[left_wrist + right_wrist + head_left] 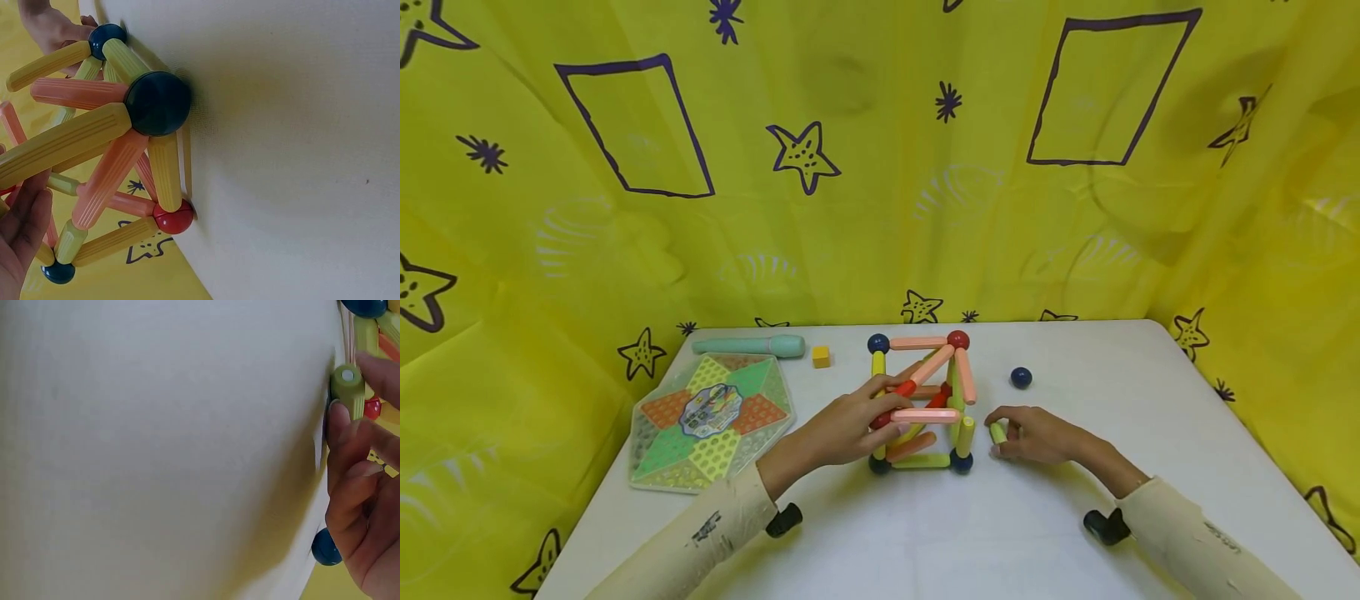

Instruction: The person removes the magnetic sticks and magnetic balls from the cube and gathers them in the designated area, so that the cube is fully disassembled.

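A cube-like frame of coloured magnetic sticks and balls [921, 461] stands mid-table. At its upper near-left corner my left hand [853, 425] grips a red ball [881, 420], from which a pink stick [925, 415] reaches right. That ball is mostly hidden by the fingers in the left wrist view, where a yellow stick [69, 142] runs up to it from a dark blue ball [157, 104]. Right of the frame, my right hand [1037, 433] pinches a short green stick [997, 432] between thumb and fingers, low over the table. Its round end [347, 375] shows in the right wrist view.
A loose dark blue ball [1021, 377] lies behind my right hand. To the left are a hexagonal game board [711, 421], a yellow cube [821, 357] and a mint-green tube [748, 345]. A yellow patterned curtain [880, 242] hangs behind the white table [985, 542].
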